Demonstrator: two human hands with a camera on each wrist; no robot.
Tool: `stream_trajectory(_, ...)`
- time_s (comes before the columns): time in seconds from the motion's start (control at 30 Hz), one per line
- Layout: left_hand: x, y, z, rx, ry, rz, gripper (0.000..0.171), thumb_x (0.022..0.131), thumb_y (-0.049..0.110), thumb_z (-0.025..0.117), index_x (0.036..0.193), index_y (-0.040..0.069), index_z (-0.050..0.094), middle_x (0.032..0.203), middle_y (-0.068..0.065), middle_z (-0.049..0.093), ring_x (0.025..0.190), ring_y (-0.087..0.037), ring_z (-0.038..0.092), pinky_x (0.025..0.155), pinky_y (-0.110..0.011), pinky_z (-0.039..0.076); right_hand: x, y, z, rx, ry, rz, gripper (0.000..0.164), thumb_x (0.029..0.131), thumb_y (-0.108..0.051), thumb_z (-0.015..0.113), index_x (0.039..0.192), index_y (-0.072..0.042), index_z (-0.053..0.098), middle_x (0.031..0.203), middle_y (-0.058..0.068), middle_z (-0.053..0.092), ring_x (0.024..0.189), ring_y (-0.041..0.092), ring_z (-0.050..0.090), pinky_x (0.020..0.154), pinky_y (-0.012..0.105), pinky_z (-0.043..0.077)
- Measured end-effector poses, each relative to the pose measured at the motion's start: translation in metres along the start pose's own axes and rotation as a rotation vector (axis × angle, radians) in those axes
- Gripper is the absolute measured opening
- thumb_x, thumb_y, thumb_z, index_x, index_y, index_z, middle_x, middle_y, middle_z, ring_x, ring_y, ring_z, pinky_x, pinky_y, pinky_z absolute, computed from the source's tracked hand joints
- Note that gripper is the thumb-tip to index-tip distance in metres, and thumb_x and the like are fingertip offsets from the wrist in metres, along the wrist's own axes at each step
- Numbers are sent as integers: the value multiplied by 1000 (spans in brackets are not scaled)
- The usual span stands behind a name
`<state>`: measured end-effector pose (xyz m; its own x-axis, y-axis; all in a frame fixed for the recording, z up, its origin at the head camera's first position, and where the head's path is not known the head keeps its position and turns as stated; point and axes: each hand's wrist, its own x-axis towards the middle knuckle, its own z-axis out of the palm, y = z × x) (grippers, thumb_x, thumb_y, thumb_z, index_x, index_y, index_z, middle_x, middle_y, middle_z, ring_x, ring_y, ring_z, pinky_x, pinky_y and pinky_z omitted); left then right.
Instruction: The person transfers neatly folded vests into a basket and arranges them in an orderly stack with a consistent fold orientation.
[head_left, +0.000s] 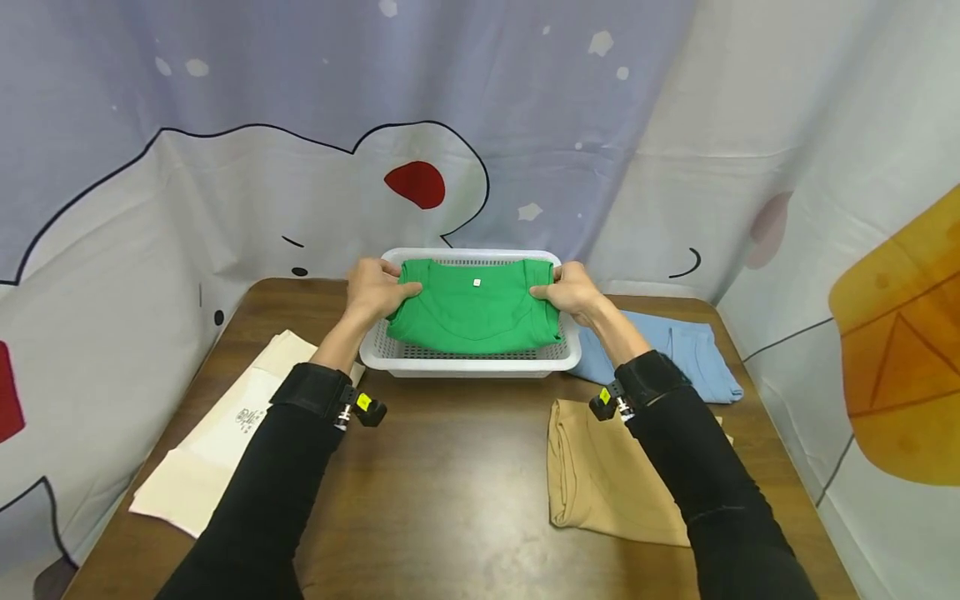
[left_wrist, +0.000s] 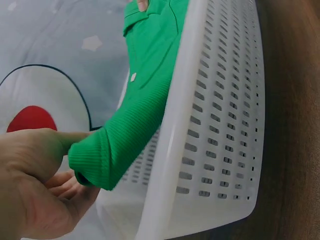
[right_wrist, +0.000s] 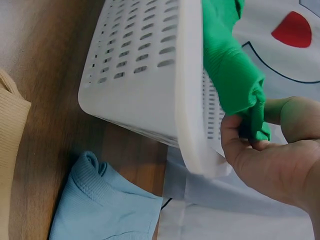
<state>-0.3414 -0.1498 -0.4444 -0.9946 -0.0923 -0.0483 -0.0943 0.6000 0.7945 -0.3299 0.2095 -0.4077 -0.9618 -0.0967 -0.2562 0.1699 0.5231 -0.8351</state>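
Note:
A folded green shirt [head_left: 476,312] with ribbed edges and a small white tag spans the mouth of a white perforated plastic basket [head_left: 465,372]. My left hand [head_left: 373,289] pinches the shirt's left end, thumb on top and fingers underneath. At the opposite end my right hand [head_left: 572,292] grips it the same way. The left wrist view shows the green shirt [left_wrist: 145,95] tilted at the basket rim [left_wrist: 175,115], its near end in my left hand [left_wrist: 45,180]. In the right wrist view, my right hand [right_wrist: 280,150] pinches the other folded end beside the rim.
On the wooden table [head_left: 442,483], a cream folded cloth [head_left: 217,450] with small print lies left. Right of the basket is a folded light blue garment [head_left: 693,350]; nearer, a folded tan garment [head_left: 607,483] lies partly under my right arm. A printed curtain [head_left: 300,192] hangs behind.

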Motion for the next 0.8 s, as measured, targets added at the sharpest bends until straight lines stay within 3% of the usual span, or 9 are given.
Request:
stream_trajectory(0.1, 6, -2, 5, 77, -18, 6, 67, 94, 45, 92, 139, -2, 74, 138, -23, 77, 134, -44, 67, 111, -55, 61, 2, -1, 8, -109, 40, -31, 25, 110, -17, 73, 95, -4, 59, 106, 11, 58, 94, 21, 62, 78, 29, 58)
stream_trajectory(0.17, 1, 2, 6, 106, -25, 14, 66, 96, 41, 90, 142, -3, 71, 145, -24, 71, 140, -48, 62, 116, -58, 57, 2, -3, 13, -197, 63, -50, 30, 109, -19, 75, 90, -8, 54, 101, 10, 55, 93, 23, 61, 79, 32, 56)
stream_trajectory(0.2, -16, 20, 1, 143, -36, -3, 64, 100, 34, 87, 147, -5, 66, 153, -29, 65, 147, -54, 55, 122, -64, 51, 2, -4, 15, -246, 72, -56, 30, 108, -20, 76, 91, -7, 55, 101, 11, 56, 94, 25, 62, 80, 34, 57)
stream_trajectory(0.4, -31, 27, 3, 212, -64, -4, 58, 106, 24, 76, 152, -6, 60, 161, -33, 58, 152, -60, 50, 126, -66, 48, 14, -1, 27, -396, 60, -27, 32, 105, -22, 79, 119, 5, 70, 125, 24, 73, 122, 40, 71, 104, 50, 63)
stream_trajectory(0.5, -31, 25, 5, 215, -79, -15, 52, 105, 20, 73, 149, -6, 63, 162, -31, 58, 152, -59, 51, 126, -66, 49, 61, 39, 28, -439, 49, -50, 32, 102, -30, 83, 107, 0, 71, 114, 18, 75, 113, 35, 73, 99, 48, 64)
stream_trajectory(0.6, -18, 17, 11, 239, -92, -19, 43, 101, 17, 71, 137, -5, 66, 154, -29, 64, 146, -56, 57, 121, -63, 54, 92, 65, 30, -491, 31, -42, 29, 100, -29, 83, 98, -4, 69, 107, 14, 74, 109, 31, 73, 95, 47, 64)
stream_trajectory(0.63, -1, 0, 18, 230, -84, 0, 32, 100, 19, 72, 124, -1, 70, 143, -25, 70, 136, -50, 64, 113, -57, 59, 106, 75, 31, -515, 40, -48, 28, 99, -30, 82, 94, -7, 67, 102, 12, 72, 103, 31, 72, 91, 48, 64)
stream_trajectory(0.7, 8, -5, 24, 252, -80, 5, 16, 99, 17, 72, 103, 3, 65, 122, -21, 70, 117, -43, 67, 100, -52, 60, 91, 62, 35, -536, 30, -24, 22, 100, -22, 77, 94, -5, 64, 103, 15, 70, 102, 33, 70, 91, 50, 63)
stream_trajectory(0.8, 10, -5, 30, 274, -70, 20, 23, 98, 12, 69, 86, 9, 50, 103, -17, 60, 97, -36, 57, 86, -47, 53, 63, 40, 37, -529, 27, -17, 14, 98, -13, 69, 93, -4, 60, 101, 17, 64, 98, 35, 64, 88, 49, 58)
